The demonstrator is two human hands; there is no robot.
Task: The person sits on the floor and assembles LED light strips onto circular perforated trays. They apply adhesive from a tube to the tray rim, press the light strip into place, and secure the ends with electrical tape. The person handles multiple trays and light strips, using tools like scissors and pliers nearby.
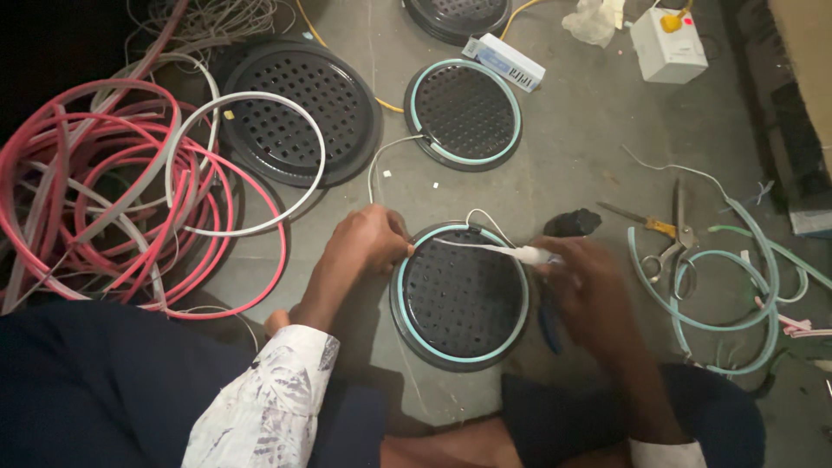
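Grille (459, 295), a round black perforated disc ringed with pale teal strip (511, 342), lies flat on the grey floor (572, 165) directly in front of the seated person, between both hands. Left hand (368, 241) is curled against the disc's upper-left rim, fingertips pinching the strip where a thin white wire (381, 160) leaves it and loops away toward a second teal-ringed grille (465, 113) farther off. Right hand (585, 282) is closed around a small white tube (533, 255) at the disc's upper-right edge; a pale strand runs from the tube leftward across the top of the rim toward the left fingers, so its long axis lies roughly level from hand to hand. Both hands sit equally close to the disc, one on each side. Scissors (667, 238) and loose teal strip offcuts (737, 286) lie to the right; coiled red and white strips (113, 199) pile up to the left, beside a larger black grille (299, 108).
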